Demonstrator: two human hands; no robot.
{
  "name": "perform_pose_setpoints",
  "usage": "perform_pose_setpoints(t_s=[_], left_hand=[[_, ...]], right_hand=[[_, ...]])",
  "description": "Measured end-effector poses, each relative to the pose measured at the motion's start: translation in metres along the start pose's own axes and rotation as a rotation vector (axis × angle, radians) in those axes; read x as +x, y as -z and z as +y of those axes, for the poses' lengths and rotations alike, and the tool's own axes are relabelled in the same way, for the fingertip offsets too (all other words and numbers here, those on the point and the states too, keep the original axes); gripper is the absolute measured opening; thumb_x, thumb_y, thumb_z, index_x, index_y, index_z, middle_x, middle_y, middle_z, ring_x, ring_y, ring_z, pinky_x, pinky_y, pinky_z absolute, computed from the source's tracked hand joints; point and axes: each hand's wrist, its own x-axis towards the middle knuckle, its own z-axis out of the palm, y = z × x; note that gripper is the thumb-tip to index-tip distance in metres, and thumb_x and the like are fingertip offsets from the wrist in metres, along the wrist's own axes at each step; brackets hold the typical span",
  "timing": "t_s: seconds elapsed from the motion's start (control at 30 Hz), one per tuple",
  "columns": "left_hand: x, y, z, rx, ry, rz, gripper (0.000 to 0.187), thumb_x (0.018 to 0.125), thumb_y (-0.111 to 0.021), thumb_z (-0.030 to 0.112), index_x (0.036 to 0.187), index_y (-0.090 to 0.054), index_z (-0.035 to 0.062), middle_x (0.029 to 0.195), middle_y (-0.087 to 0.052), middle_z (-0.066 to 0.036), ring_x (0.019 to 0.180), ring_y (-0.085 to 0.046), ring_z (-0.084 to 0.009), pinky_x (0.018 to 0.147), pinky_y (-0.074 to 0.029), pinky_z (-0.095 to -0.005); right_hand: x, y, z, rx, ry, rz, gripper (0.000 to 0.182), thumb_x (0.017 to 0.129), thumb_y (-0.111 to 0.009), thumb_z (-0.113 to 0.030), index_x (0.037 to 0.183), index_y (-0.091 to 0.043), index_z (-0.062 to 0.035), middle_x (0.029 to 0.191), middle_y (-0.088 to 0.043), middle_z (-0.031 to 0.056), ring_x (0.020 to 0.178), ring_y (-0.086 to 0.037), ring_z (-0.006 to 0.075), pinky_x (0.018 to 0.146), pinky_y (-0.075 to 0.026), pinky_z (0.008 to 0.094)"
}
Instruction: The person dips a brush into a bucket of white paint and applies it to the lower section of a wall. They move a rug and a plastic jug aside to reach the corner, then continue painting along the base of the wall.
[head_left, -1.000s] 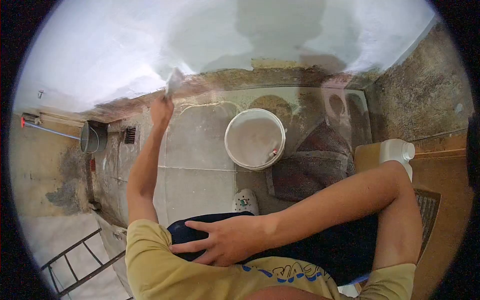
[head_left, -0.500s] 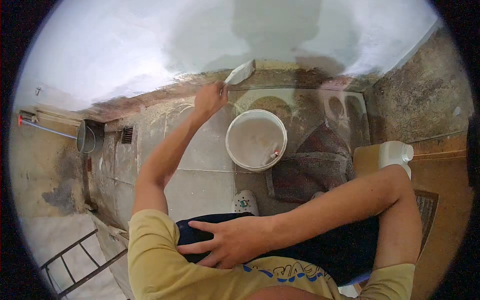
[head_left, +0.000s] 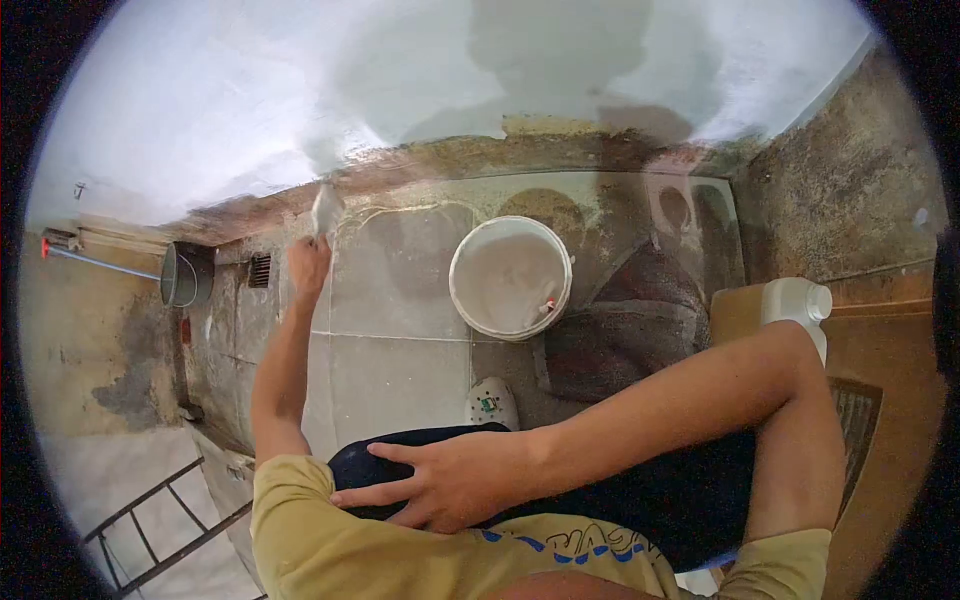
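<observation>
My left hand (head_left: 310, 264) is closed around the handle of a paintbrush (head_left: 326, 208); its white-coated head is near the foot of the wall (head_left: 250, 110), left of the bucket. Whether the bristles touch the wall is hard to tell. My right hand (head_left: 450, 480) lies across my dark-clothed knee with its fingers spread, holding nothing. A white bucket (head_left: 458, 298) with pale liquid in it stands on the floor in front of me. Inside its near right rim shows a small red-and-white thing. The upper wall is white, with a brown, bare strip along its base.
A dark mesh-like mat (head_left: 620, 345) lies right of the bucket, beside a plastic jug (head_left: 790, 305). Far left are a dark pail (head_left: 188, 275), a floor drain (head_left: 260, 270) and a blue stick (head_left: 105, 261). A metal ladder-like frame (head_left: 165, 525) is at lower left.
My left hand has swung left and slightly nearer with the paintbrush, away from the wall section behind the bucket. My right hand stays on the knee.
</observation>
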Motion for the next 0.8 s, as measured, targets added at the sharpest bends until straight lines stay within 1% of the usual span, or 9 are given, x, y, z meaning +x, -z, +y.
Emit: perform_pose_setpoints(t_s=[0.03, 0.1, 0.23, 0.3, 0.43, 0.5, 0.53, 0.63, 0.8], left_hand=[[-0.002, -0.004, -0.001, 0.005, -0.009, -0.005, 0.031, 0.082, -0.058, 0.027, 0.075, -0.063, -0.0034, 0.068, -0.060, -0.025, 0.066, -0.059, -0.0423, 0.058, -0.045, -0.0472], [-0.005, -0.015, 0.000, -0.036, -0.265, -0.058, 0.034, 0.081, -0.062, 0.027, 0.070, -0.061, -0.0051, 0.063, -0.059, -0.022, 0.054, -0.057, -0.0358, 0.053, -0.042, -0.0431], [-0.017, 0.024, 0.095, -0.221, -0.330, -0.220, 0.034, 0.080, -0.065, 0.026, 0.068, -0.060, -0.0053, 0.057, -0.055, -0.019, 0.046, -0.048, -0.0246, 0.050, -0.039, -0.0387], [-0.019, 0.052, 0.141, -0.427, -0.408, -0.448, 0.032, 0.080, -0.066, 0.025, 0.070, -0.061, -0.0051, 0.054, -0.051, -0.017, 0.049, -0.042, -0.0168, 0.050, -0.038, -0.0353], [-0.040, 0.085, 0.204, -0.325, -0.657, -0.605, 0.024, 0.080, -0.063, 0.019, 0.074, -0.064, -0.0034, 0.059, -0.056, -0.019, 0.052, -0.051, -0.0227, 0.052, -0.040, -0.0377], [-0.059, 0.084, 0.224, -0.237, -0.960, -0.696, 0.015, 0.076, -0.061, 0.013, 0.072, -0.063, -0.0021, 0.067, -0.060, -0.021, 0.062, -0.060, -0.0324, 0.056, -0.045, -0.0413], [-0.066, 0.075, 0.228, -0.242, -0.960, -0.711, 0.015, 0.076, -0.061, 0.013, 0.072, -0.063, -0.0021, 0.067, -0.060, -0.021, 0.062, -0.060, -0.0324, 0.056, -0.045, -0.0413], [-0.090, 0.055, 0.250, 0.298, -1.201, -0.692, 0.010, 0.072, -0.059, 0.009, 0.076, -0.062, 0.0002, 0.076, -0.062, -0.020, 0.075, -0.064, -0.0333, 0.064, -0.051, -0.0446], [-0.101, 0.007, 0.251, 0.200, -1.405, -0.540, 0.013, 0.067, -0.065, 0.011, 0.076, -0.062, 0.0027, 0.077, -0.063, -0.018, 0.074, -0.064, -0.0330, 0.062, -0.051, -0.0439]], right_hand=[[0.001, 0.000, 0.000, -0.005, 0.001, 0.001, 0.021, 0.081, -0.050, -0.025, 0.091, -0.067, -0.0204, 0.118, -0.049, -0.0015, 0.138, -0.014, 0.0317, 0.100, -0.036, 0.0566], [0.004, -0.007, 0.000, -0.020, -0.002, 0.032, 0.021, 0.081, -0.050, -0.025, 0.092, -0.067, -0.0204, 0.119, -0.049, -0.0019, 0.138, -0.014, 0.0315, 0.100, -0.036, 0.0563], [0.007, -0.009, 0.001, -0.055, 0.011, 0.035, 0.021, 0.082, -0.050, -0.025, 0.094, -0.066, -0.0210, 0.121, -0.048, -0.0028, 0.138, -0.013, 0.0310, 0.099, -0.037, 0.0555], [0.008, -0.009, 0.000, -0.064, -0.015, 0.024, 0.021, 0.082, -0.050, -0.025, 0.093, -0.066, -0.0215, 0.122, -0.047, -0.0028, 0.138, -0.013, 0.0311, 0.099, -0.037, 0.0554], [0.007, -0.008, 0.002, -0.117, -0.033, -0.024, 0.021, 0.082, -0.048, -0.026, 0.094, -0.066, -0.0232, 0.126, -0.045, -0.0036, 0.139, -0.012, 0.0313, 0.098, -0.037, 0.0557], [0.007, -0.012, 0.002, -0.122, -0.052, -0.018, 0.022, 0.083, -0.048, -0.026, 0.095, -0.066, -0.0236, 0.128, -0.043, -0.0045, 0.139, -0.012, 0.0313, 0.098, -0.037, 0.0559], [0.008, -0.009, 0.003, -0.127, -0.062, -0.012, 0.022, 0.083, -0.048, -0.026, 0.096, -0.066, -0.0239, 0.130, -0.041, -0.0053, 0.139, -0.012, 0.0313, 0.098, -0.037, 0.0561], [0.005, -0.010, 0.003, -0.156, -0.068, -0.069, 0.025, 0.083, -0.048, -0.026, 0.102, -0.064, -0.0238, 0.135, -0.037, -0.0048, 0.137, -0.014, 0.0319, 0.098, -0.037, 0.0567], [0.002, -0.011, 0.005, -0.156, -0.043, -0.052, 0.030, 0.083, -0.048, -0.028, 0.108, -0.062, -0.0231, 0.138, -0.034, -0.0031, 0.135, -0.016, 0.0330, 0.096, -0.039, 0.0575]])
